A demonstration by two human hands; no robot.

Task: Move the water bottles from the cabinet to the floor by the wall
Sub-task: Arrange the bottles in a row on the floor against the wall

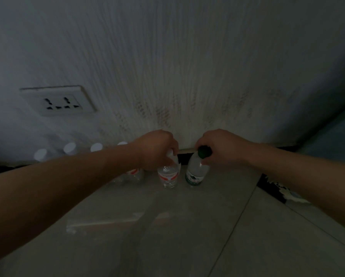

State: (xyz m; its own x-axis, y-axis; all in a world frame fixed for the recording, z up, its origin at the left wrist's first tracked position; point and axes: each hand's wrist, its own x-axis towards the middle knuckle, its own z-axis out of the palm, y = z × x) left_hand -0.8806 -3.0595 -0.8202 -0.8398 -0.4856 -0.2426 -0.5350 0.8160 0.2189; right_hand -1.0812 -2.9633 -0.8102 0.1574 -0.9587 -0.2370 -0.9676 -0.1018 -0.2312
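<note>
1. Red-label bottle (pixel 168 175): cap + neck mostly under left hand (pixel 155 149), which grips the top. Label print too small to read.
2. Green-label bottle (pixel 195 173): neck part-covered by right hand (pixel 221 149) curled round it. Fingertips hidden behind bottle, label text illegible.
3. Third bottle (pixel 134 173): behind left wrist. Only a scrap of red label + clear body shows, blurred.
4. White caps (pixel 70 147), row at far left: blurred. Bodies hidden behind left forearm (pixel 58 186), rightmost cap part-hidden, count uncertain.
5. Dark item w/ white patches (pixel 275 183): mostly under right forearm (pixel 297 172). Can't tell what it is.
6. Teal surface (pixel 333 136): cut by right edge.
7. Both forearms: cut off at lower L/R edges.
</note>
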